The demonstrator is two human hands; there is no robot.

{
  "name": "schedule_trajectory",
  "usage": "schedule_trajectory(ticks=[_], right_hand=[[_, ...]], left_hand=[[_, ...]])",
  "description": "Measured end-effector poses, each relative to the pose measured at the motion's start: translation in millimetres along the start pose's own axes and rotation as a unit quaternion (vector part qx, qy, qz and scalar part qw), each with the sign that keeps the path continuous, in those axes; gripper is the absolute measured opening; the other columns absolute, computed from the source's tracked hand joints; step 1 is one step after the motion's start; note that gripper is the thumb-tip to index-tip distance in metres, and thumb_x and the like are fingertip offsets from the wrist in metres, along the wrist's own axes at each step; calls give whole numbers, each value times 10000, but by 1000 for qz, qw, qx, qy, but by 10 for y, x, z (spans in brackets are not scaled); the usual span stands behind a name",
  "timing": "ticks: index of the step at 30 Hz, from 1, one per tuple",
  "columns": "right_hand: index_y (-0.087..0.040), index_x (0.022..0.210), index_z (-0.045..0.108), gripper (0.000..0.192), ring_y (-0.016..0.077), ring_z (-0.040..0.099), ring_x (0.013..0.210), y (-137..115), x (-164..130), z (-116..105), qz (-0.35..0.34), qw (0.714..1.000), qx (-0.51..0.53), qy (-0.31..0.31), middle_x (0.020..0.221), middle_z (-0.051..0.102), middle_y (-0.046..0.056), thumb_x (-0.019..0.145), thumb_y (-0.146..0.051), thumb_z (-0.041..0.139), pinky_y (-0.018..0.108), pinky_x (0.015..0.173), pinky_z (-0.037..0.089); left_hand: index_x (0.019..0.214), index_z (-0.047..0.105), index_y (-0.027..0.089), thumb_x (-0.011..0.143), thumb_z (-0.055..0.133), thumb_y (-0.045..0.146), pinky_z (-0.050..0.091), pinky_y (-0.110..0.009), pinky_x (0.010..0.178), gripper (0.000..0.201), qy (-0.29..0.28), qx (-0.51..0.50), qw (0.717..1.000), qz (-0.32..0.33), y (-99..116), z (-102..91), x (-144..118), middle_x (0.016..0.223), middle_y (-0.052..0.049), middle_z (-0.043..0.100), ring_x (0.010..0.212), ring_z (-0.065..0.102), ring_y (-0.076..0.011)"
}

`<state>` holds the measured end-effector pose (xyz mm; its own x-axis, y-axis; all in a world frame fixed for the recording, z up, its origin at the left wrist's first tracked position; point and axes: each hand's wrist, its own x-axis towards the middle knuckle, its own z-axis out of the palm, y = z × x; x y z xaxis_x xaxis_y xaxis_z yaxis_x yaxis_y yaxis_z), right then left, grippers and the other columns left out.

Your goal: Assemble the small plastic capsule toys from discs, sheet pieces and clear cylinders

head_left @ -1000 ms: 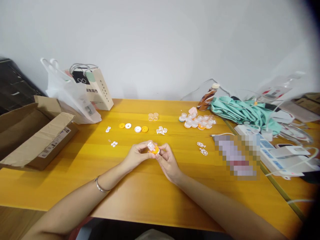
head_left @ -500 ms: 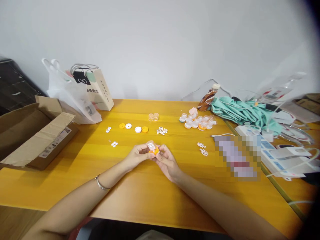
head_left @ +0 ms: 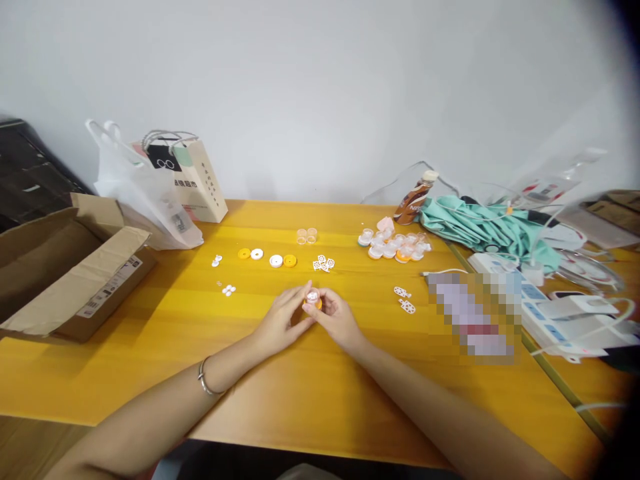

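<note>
Between my hands, over the middle of the table, is a small round container [head_left: 313, 299] with a clear domed top, an orange base and a white piece inside. My right hand [head_left: 340, 321] grips it from the right, thumb at the front and fingers curled behind. From the other side my left hand [head_left: 284, 321] has its fingertips against the container and its thumb low near the base. Just beyond lie several white openwork pieces [head_left: 324, 264]. White and orange discs [head_left: 277, 261] sit in a row farther left, and clear cups [head_left: 307, 236] stand behind.
Several clear-topped containers [head_left: 395, 245] cluster at the back right, near a brown drink bottle [head_left: 416, 199] and a green folded cloth [head_left: 480, 227]. Two white openwork pieces [head_left: 406, 305] lie right, by a power strip [head_left: 543, 307]. A cardboard box [head_left: 75, 280] is at left.
The container has moved slightly right and now sits more upright. My left hand has shifted right, its fingers now straighter along the container's side.
</note>
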<state>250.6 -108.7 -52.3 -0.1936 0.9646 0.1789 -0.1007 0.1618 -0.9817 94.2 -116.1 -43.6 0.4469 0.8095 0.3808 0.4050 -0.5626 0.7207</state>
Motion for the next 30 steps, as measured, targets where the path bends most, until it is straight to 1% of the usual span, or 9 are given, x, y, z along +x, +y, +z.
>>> schedule_trajectory(ticks=[3,6,8,10,13,18,21,24,30], right_hand=[[-233,874,621,195,170,536,821,-3,114,-153,-56,988,-133,61,873,591,19,711,-333,659,317,782,423],[-215,928,586,229,161,546,729,-24,287,-367,-67,979,-159,111,809,608,13,746,-351,610,316,732,433],[-200,983,529,300,166,570,750,-32,412,-529,-86,971,-169,144,849,617,26,738,-349,615,322,736,444],[-193,1031,475,334,175,590,802,-33,531,-690,-108,960,-211,148,896,617,45,753,-332,595,336,764,452],[-174,1034,479,300,194,584,846,-31,681,-890,-144,917,-337,157,983,589,91,774,-305,553,354,794,449],[-148,1076,527,298,264,511,963,-49,854,-1007,-169,786,-573,157,1009,606,126,801,-256,489,380,846,374],[-183,1103,550,295,267,489,980,-64,900,-996,-164,735,-643,138,987,635,104,833,-246,450,380,840,326],[-209,1072,578,264,273,461,1023,-66,905,-1013,-161,710,-672,138,984,654,97,854,-257,436,405,853,269],[-204,1072,564,254,276,426,1072,-29,895,-1164,-150,688,-686,182,1004,650,112,850,-255,453,479,921,159]], left_hand=[[1370,283,237,831,539,335,312,-416,1039,604,1,30,999,-19,-4,-2,-11,1327,-104,428,1228,391,-236],[1341,340,239,845,513,356,307,-420,1048,539,-17,49,998,-30,13,-19,-12,1332,-97,424,1235,386,-233],[1321,372,240,854,497,349,313,-415,1049,496,-31,48,998,-26,27,-26,-9,1324,-90,435,1228,398,-226],[1312,385,239,856,495,340,317,-415,1047,480,-41,46,998,-16,33,-25,-6,1316,-89,444,1219,409,-224],[1295,408,235,853,501,326,329,-418,1039,461,-50,45,998,-4,19,-11,-4,1307,-92,457,1206,425,-226],[1244,465,222,847,511,304,346,-420,1023,408,-50,37,998,16,-3,9,-8,1290,-101,473,1188,444,-227],[1226,484,225,848,508,295,357,-417,1011,384,-55,40,997,21,3,6,-9,1285,-101,480,1176,455,-225],[1205,504,234,851,502,293,364,-416,1002,359,-67,56,996,24,1,5,-10,1278,-92,490,1162,468,-222],[1143,552,225,850,501,289,374,-408,989,304,-76,82,993,34,-34,23,-20,1272,-90,496,1152,477,-222]])
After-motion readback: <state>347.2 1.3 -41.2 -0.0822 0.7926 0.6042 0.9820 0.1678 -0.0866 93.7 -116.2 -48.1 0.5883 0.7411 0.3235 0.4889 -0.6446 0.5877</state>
